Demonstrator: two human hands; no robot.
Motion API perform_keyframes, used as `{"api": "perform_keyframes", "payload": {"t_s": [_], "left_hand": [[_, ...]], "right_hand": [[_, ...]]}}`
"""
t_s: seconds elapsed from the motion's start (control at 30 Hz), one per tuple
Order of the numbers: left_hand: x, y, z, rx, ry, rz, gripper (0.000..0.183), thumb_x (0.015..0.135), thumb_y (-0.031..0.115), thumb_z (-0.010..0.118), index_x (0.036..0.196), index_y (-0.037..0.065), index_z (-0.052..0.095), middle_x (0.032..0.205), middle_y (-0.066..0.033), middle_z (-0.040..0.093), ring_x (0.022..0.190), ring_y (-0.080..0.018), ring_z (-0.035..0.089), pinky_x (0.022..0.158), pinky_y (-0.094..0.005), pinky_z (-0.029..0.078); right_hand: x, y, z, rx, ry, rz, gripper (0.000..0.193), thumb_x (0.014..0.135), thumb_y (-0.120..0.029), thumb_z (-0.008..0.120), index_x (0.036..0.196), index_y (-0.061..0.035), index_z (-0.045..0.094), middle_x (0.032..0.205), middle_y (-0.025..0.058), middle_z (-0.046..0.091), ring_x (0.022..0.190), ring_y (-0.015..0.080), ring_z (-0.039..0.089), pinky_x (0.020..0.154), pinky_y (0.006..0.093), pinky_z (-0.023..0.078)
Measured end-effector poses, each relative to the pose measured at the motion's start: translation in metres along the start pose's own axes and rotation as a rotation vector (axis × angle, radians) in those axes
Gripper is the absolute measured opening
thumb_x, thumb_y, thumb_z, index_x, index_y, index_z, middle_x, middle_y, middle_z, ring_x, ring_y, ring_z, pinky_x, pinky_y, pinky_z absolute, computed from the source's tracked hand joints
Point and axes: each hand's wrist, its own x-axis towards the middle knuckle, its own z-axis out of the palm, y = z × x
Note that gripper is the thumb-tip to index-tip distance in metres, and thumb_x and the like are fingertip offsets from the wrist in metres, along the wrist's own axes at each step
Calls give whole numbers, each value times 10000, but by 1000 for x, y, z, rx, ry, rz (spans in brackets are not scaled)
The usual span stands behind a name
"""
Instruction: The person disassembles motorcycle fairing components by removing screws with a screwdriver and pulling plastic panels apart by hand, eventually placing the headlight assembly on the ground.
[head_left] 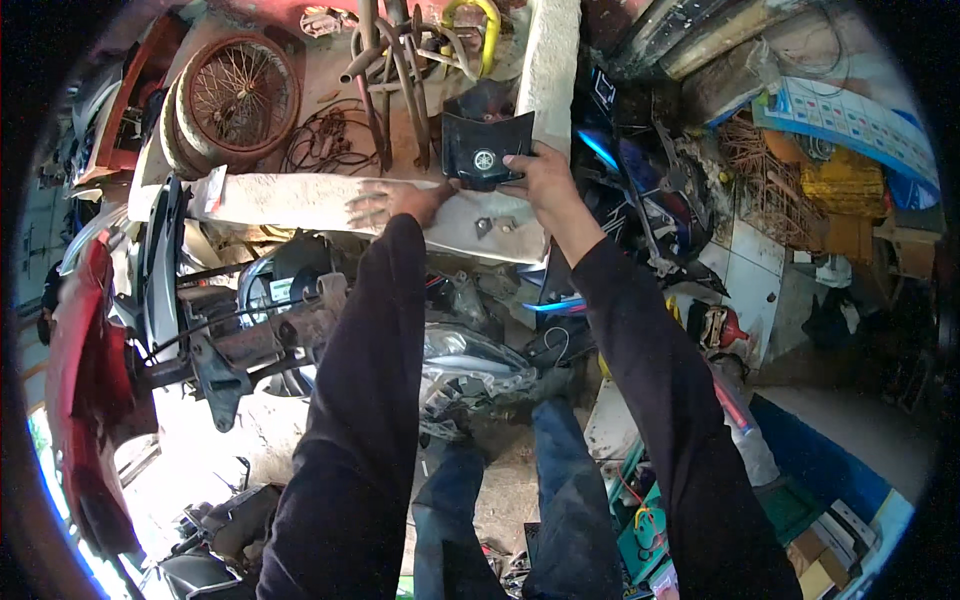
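Observation:
A glossy black plastic motorcycle panel (pixel 487 140) with a round silver emblem stands tilted on the corner of a pale concrete ledge (pixel 285 200). My right hand (pixel 550 183) grips its right edge, thumb on the front face and the other fingers partly hidden behind. My left hand (pixel 400 204) is open, with its fingers spread toward the left over the ledge. Its thumb side comes close to the panel's lower left corner; whether they touch I cannot tell. Just below the panel, a small dark metal piece (pixel 483 226) and a smaller piece (pixel 507 225) lie on the ledge.
Beyond the ledge are a rusty spoked wheel (pixel 238 92), metal tubes (pixel 378 85) and a yellow curved tube (pixel 490 30). A red fairing (pixel 90 370) stands at left. Below the ledge sits a clear headlight unit (pixel 475 355). Blue-black motorcycle bodywork (pixel 610 170) crowds the right.

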Motion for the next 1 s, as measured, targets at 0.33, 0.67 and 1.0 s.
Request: {"api": "perform_keyframes", "payload": {"t_s": [0.33,0.67,1.0], "left_hand": [[-27,-8,0,294,740,-108,1094,668,701,616,1420,40,172,1437,-329,52,1316,-537,30,1018,-634,159],[-151,91,124,-529,159,493,420,835,165,656,1126,-93,498,872,-150,665,795,-137,626,696,-273,494],[-144,103,228,39,53,257,380,744,114,658,1067,-28,518,876,-199,629,871,-336,621,770,-397,485]], "right_hand": [[-52,15,-42,34,-79,-33,363,798,-21,596,1144,1,489,1037,133,555,940,278,577,824,447,514],[-93,0,-140,85,-119,-56,324,815,-122,634,1083,46,560,1001,125,604,864,218,608,679,379,562],[-26,-41,-309,-1376,442,-300,951,618,-420,790,1371,-90,313,1360,231,364,1253,407,346,1027,472,313]]}}
